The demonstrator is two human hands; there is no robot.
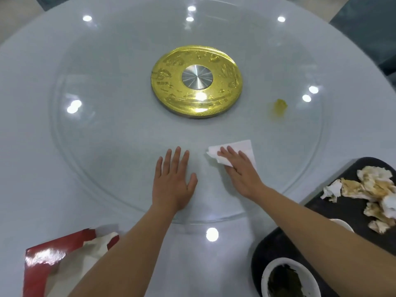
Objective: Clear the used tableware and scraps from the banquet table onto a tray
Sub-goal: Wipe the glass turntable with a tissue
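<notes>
On the glass turntable [107,136], near its front edge, both hands lie flat. The left hand [173,181] is spread out w/ nothing under it. The right hand [240,170] presses straight fingers on a white napkin [246,145], not curled round it. A yellow blob [278,109] sits further out to the right, apart from the napkin, not wiped yet. Nothing lies between them.

Risks, I think: the glass may spin when pushed, so the wipe slips. The blob may smear wider. The napkin may slide out b/c nothing pinches it.

The black tray [274,247] by the right arm has dirty napkins [375,189] & a bowl [310,279] of dark scraps; the arm could bump it. A red tissue pack [42,264] lies by the left arm.
</notes>
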